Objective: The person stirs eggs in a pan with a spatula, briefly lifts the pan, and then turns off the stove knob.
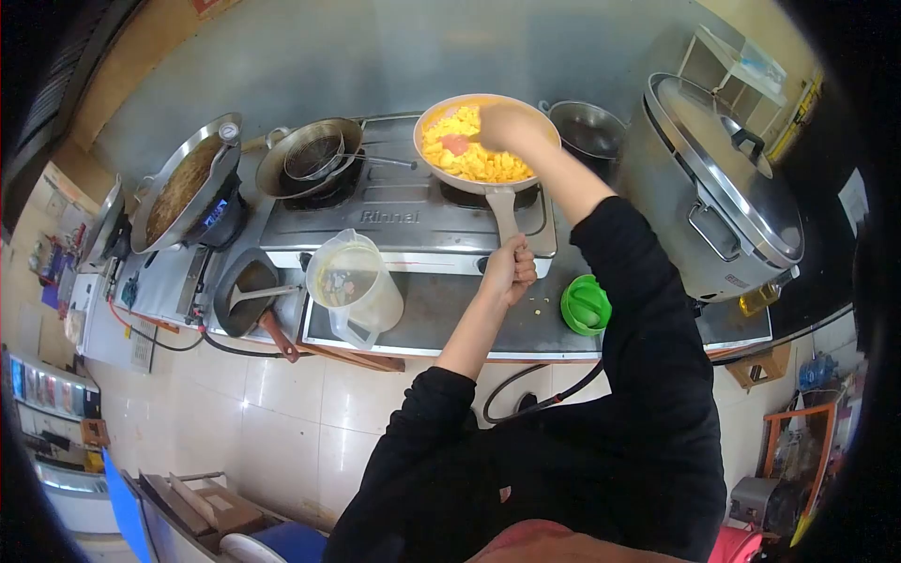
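A pale frying pan [542,120] full of yellow scrambled egg [474,155] sits on the right burner of a steel gas stove [394,211]. My left hand [510,269] grips the pan's handle [504,214] at the stove's front edge. My right hand [502,127] reaches over the pan, closed on a pink spatula [456,144] whose tip rests in the egg. Black sleeves cover both arms above the elbow.
A clear measuring jug [357,286] stands left of my left hand, a green lid [586,305] to its right. A strainer pan [313,155], a wok [183,183], a dark pan with ladle [246,291], a small pot [587,129] and a large lidded steel pot [723,188] surround the stove.
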Tool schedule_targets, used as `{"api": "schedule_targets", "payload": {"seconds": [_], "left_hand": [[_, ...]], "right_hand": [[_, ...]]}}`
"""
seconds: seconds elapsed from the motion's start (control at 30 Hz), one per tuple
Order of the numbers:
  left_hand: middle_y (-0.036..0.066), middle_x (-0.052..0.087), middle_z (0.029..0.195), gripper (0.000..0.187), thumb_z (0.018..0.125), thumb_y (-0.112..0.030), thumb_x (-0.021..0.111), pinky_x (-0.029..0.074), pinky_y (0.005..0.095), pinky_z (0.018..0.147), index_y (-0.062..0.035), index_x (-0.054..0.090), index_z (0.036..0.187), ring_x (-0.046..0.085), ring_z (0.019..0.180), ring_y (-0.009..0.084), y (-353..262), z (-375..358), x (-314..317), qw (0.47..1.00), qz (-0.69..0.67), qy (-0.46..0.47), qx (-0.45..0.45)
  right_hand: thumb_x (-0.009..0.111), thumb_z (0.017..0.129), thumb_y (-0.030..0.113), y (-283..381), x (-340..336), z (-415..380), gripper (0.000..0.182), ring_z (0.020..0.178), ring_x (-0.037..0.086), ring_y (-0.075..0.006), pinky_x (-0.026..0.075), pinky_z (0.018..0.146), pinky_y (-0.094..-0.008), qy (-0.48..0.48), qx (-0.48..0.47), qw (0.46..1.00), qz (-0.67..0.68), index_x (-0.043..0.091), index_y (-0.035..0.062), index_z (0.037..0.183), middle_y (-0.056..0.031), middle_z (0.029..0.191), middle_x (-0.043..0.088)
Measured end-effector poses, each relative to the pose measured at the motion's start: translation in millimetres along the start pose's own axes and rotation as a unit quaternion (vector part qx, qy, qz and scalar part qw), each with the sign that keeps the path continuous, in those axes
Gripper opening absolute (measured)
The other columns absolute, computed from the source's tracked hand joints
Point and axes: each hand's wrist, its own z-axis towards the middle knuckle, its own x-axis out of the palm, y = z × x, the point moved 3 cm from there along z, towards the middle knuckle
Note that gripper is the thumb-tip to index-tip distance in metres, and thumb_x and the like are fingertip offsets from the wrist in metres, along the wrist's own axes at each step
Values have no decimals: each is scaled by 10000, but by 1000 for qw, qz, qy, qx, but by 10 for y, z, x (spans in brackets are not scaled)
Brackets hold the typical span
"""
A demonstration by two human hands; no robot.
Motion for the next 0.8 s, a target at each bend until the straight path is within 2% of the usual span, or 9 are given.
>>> {"api": "schedule_targets", "payload": {"seconds": [0.13, 0.23, 0.33, 0.5, 0.57, 0.63, 0.67, 0.8], "left_hand": [[-66, 248, 480, 147, 801, -161, 454, 185, 155, 310, -99, 392, 682, 222, 357, 23, 0, 25, -32, 1000, 1, 18, -7], [-64, 261, 481, 141, 799, -158, 452, 189, 156, 308, -98, 395, 684, 233, 356, 23, 12, 34, -20, 1000, 1, 19, -3], [-62, 271, 482, 142, 796, -157, 454, 193, 159, 306, -96, 396, 682, 236, 354, 24, 21, 38, -23, 1000, -3, 9, -5], [-61, 271, 479, 146, 795, -164, 460, 196, 162, 306, -98, 397, 681, 238, 353, 26, 23, 16, -9, 1000, 1, 8, -4], [-62, 264, 479, 147, 796, -175, 458, 190, 163, 310, -108, 390, 685, 231, 352, 25, 10, 35, -9, 1000, 3, 13, -5], [-64, 251, 482, 149, 800, -193, 452, 178, 163, 317, -125, 375, 692, 216, 351, 25, 20, 63, -44, 1000, 7, 17, -15], [-64, 249, 481, 150, 800, -194, 453, 176, 164, 318, -126, 375, 692, 214, 351, 25, 15, 56, -36, 1000, 7, 14, -18], [-66, 243, 480, 150, 799, -193, 455, 171, 168, 320, -124, 376, 691, 210, 354, 25, 16, 35, -10, 1000, 11, 3, -13]], "right_hand": [[597, 681, 208, 132, 84, -118, 258, 780, 569, -258, 459, 651, -353, 17, -125, 987, -101, 580, 47, 882, -123, 860, 586], [598, 674, 195, -52, -552, -318, 259, 776, 570, -256, 458, 648, -355, 75, -82, 988, -109, 572, 46, 884, -114, 862, 586], [600, 650, 147, -182, -785, -349, 248, 781, 568, -258, 456, 648, -354, 9, 1, 997, -74, 571, 46, 876, -105, 847, 590], [552, 671, 95, -283, 81, -130, 205, 773, 571, -244, 454, 638, -353, -10, -101, 990, -98, 573, 56, 871, -115, 816, 591], [524, 686, 81, -238, 61, -278, 185, 759, 574, -241, 454, 633, -351, -6, -125, 986, -106, 576, 60, 862, -120, 805, 591], [496, 698, 75, -179, -239, -555, 174, 741, 577, -243, 453, 629, -349, 13, -136, 984, -117, 580, 64, 850, -125, 796, 590], [476, 701, 71, -137, -279, -711, 173, 721, 580, -248, 456, 614, -349, -22, -179, 978, -101, 583, 62, 837, -120, 771, 592], [472, 704, 75, -4, 124, -716, 180, 726, 583, -238, 466, 592, -349, -37, -160, 978, -127, 583, 64, 846, -105, 775, 591]]}}
